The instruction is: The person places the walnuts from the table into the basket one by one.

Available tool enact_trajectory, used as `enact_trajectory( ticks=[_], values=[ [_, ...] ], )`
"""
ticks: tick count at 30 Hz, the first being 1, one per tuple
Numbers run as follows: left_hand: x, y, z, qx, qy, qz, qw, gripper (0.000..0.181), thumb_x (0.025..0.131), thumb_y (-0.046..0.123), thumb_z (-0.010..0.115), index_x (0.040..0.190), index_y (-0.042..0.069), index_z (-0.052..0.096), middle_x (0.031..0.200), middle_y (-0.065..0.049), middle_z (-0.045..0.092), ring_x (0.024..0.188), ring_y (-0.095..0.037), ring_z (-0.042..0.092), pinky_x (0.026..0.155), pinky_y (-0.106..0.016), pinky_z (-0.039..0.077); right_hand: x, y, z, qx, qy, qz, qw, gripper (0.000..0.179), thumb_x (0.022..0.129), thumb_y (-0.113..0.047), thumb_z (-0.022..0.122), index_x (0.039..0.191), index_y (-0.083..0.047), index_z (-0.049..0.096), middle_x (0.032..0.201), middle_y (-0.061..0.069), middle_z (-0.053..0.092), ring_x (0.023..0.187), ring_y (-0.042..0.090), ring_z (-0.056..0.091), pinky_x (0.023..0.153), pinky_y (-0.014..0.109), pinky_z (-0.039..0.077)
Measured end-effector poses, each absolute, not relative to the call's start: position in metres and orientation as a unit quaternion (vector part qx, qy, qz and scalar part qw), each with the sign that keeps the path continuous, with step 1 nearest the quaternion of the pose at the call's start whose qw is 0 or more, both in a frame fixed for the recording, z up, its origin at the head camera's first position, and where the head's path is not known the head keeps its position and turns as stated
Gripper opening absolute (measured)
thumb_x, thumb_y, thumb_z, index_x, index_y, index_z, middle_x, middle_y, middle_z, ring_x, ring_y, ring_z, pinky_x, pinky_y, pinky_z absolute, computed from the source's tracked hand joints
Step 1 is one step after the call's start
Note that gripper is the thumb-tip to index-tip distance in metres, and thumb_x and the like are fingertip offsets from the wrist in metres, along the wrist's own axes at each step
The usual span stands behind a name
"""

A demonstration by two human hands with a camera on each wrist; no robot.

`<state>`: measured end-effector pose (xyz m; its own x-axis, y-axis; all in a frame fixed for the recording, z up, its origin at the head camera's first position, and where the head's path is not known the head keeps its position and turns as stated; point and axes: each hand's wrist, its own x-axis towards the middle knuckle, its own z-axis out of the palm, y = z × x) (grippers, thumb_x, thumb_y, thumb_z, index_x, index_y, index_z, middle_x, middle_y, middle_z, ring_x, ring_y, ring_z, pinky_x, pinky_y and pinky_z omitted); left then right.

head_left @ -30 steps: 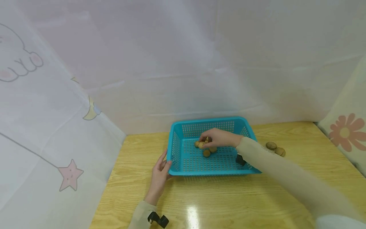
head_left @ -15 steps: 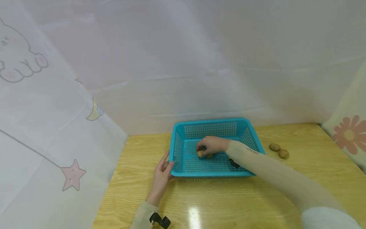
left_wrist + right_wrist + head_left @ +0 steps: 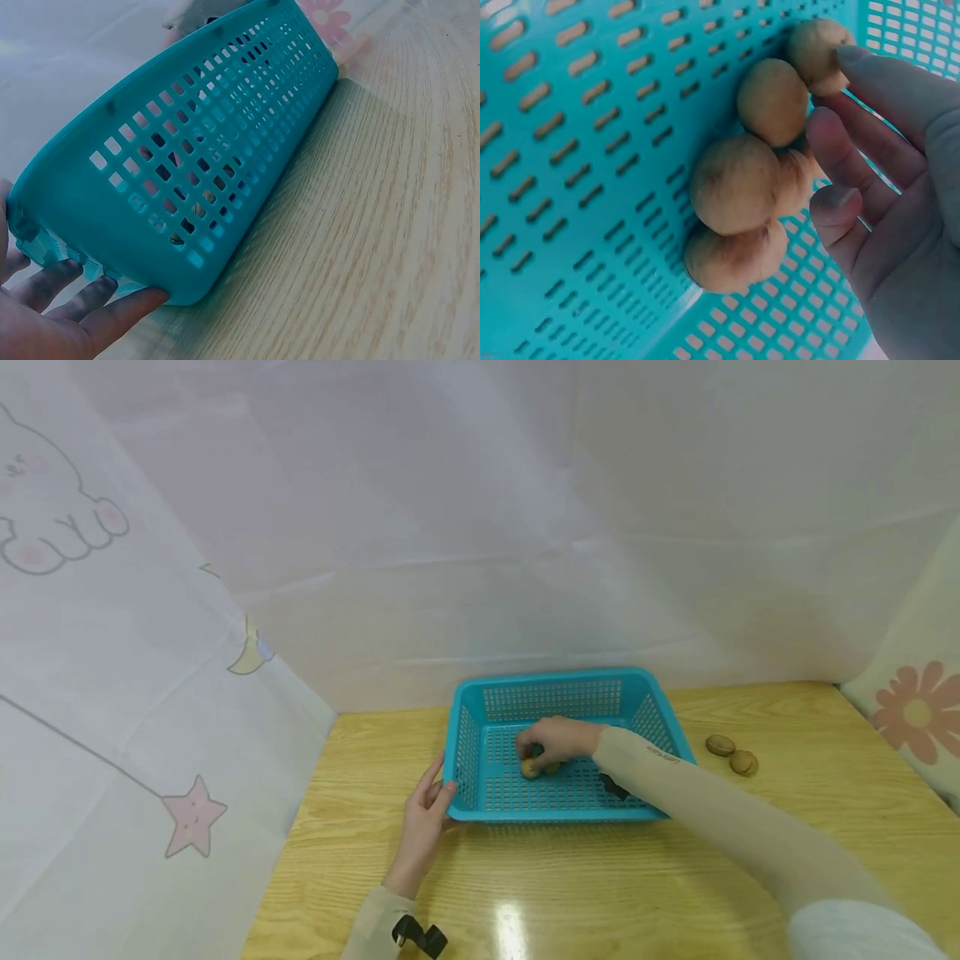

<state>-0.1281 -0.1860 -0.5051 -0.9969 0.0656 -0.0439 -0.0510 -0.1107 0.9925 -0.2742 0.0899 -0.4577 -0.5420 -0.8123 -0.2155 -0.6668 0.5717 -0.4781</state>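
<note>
A blue perforated plastic basket (image 3: 498,793) stands on the table. My left hand (image 3: 423,827) grips its near left corner, thumb at the rim and the other fingers (image 3: 124,319) against the outside of the end wall. Inside the basket, my right hand (image 3: 558,739) reaches down with curled fingers and pinches a tan walnut (image 3: 817,56) between thumb and fingertips. Right beside it, several more walnuts (image 3: 735,184) lie clustered on the basket floor, along the palm side of the hand. From the head view the hand hides most of them.
Two walnuts (image 3: 732,753) lie on the wooden table (image 3: 600,893) to the right of the basket, beyond the right forearm. A pale cloth backdrop (image 3: 450,568) hangs behind the table and along its left side.
My right hand has moved a little toward the basket's near side, and the walnuts by its fingertips have shifted nearer too. The left hand keeps its hold on the corner.
</note>
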Motion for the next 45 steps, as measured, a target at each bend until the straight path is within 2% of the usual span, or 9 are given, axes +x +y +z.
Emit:
enact_trajectory(
  ticks=[5, 9, 16, 20, 25, 31, 38, 45],
  values=[
    [-0.128, -0.185, -0.506, 0.003, 0.664, 0.747, 0.040, 0.064, 0.110, 0.021, 0.056, 0.166, 0.014, 0.027, 0.148, -0.028, 0.054, 0.124, -0.048, 0.062, 0.091, -0.054, 0.061, -0.273, 0.100, -0.449, -0.403, 0.863, -0.203, 0.226, 0.029, 0.100, -0.013, 0.070, 0.128, -0.005, 0.071, 0.123, 0.007, 0.072, 0.117, 0.028, 0.067, 0.097, 0.043, 0.057],
    [-0.129, -0.184, -0.505, -0.001, 0.662, 0.749, 0.039, 0.063, 0.110, 0.019, 0.056, 0.166, 0.014, 0.028, 0.147, -0.029, 0.055, 0.123, -0.048, 0.063, 0.089, -0.054, 0.061, -0.271, 0.110, -0.436, -0.398, 0.859, -0.230, 0.226, 0.033, 0.102, -0.014, 0.069, 0.133, -0.005, 0.069, 0.125, 0.010, 0.072, 0.112, 0.024, 0.068, 0.093, 0.041, 0.058],
    [-0.130, -0.184, -0.505, 0.001, 0.659, 0.751, 0.040, 0.063, 0.110, 0.018, 0.055, 0.166, 0.014, 0.028, 0.148, -0.030, 0.053, 0.124, -0.048, 0.062, 0.090, -0.054, 0.061, -0.269, 0.131, -0.416, -0.400, 0.861, -0.238, 0.204, 0.023, 0.103, -0.019, 0.068, 0.126, -0.016, 0.072, 0.116, 0.002, 0.073, 0.097, 0.012, 0.066, 0.083, 0.035, 0.057],
    [-0.130, -0.184, -0.506, 0.002, 0.658, 0.752, 0.040, 0.063, 0.110, 0.018, 0.056, 0.166, 0.014, 0.028, 0.148, -0.029, 0.053, 0.125, -0.049, 0.061, 0.091, -0.055, 0.060, -0.267, 0.146, -0.405, -0.406, 0.862, -0.243, 0.181, 0.022, 0.104, -0.021, 0.066, 0.125, -0.018, 0.073, 0.115, 0.000, 0.073, 0.095, 0.013, 0.066, 0.080, 0.035, 0.057],
    [-0.130, -0.183, -0.507, 0.003, 0.664, 0.747, 0.036, 0.063, 0.110, 0.020, 0.056, 0.166, 0.013, 0.028, 0.147, -0.029, 0.054, 0.123, -0.048, 0.062, 0.090, -0.053, 0.061, -0.260, 0.166, -0.392, -0.409, 0.868, -0.242, 0.143, 0.022, 0.104, -0.027, 0.068, 0.123, -0.018, 0.074, 0.114, -0.003, 0.074, 0.094, 0.013, 0.066, 0.079, 0.034, 0.057],
    [-0.130, -0.183, -0.507, 0.008, 0.669, 0.742, 0.029, 0.065, 0.110, 0.021, 0.057, 0.166, 0.009, 0.026, 0.146, -0.031, 0.055, 0.122, -0.048, 0.063, 0.088, -0.050, 0.062, -0.249, 0.195, -0.384, -0.401, 0.878, -0.241, 0.102, 0.022, 0.100, -0.022, 0.073, 0.120, -0.015, 0.074, 0.117, -0.001, 0.074, 0.088, 0.008, 0.064, 0.078, 0.036, 0.058],
    [-0.128, -0.183, -0.503, 0.005, 0.663, 0.748, 0.032, 0.061, 0.110, 0.018, 0.055, 0.165, 0.015, 0.030, 0.146, -0.030, 0.055, 0.123, -0.050, 0.062, 0.088, -0.051, 0.062, -0.237, 0.238, -0.388, -0.380, 0.884, -0.256, 0.091, 0.023, 0.100, -0.024, 0.073, 0.121, -0.014, 0.074, 0.117, -0.001, 0.073, 0.085, 0.003, 0.062, 0.073, 0.029, 0.056],
    [-0.126, -0.184, -0.505, 0.008, 0.661, 0.749, 0.032, 0.060, 0.110, 0.018, 0.055, 0.165, 0.016, 0.031, 0.147, -0.030, 0.054, 0.124, -0.049, 0.062, 0.087, -0.049, 0.063, -0.215, 0.278, -0.390, -0.340, 0.895, -0.282, 0.059, 0.022, 0.097, -0.016, 0.075, 0.119, -0.012, 0.074, 0.115, 0.005, 0.073, 0.088, 0.003, 0.061, 0.067, 0.026, 0.053]
  ],
)
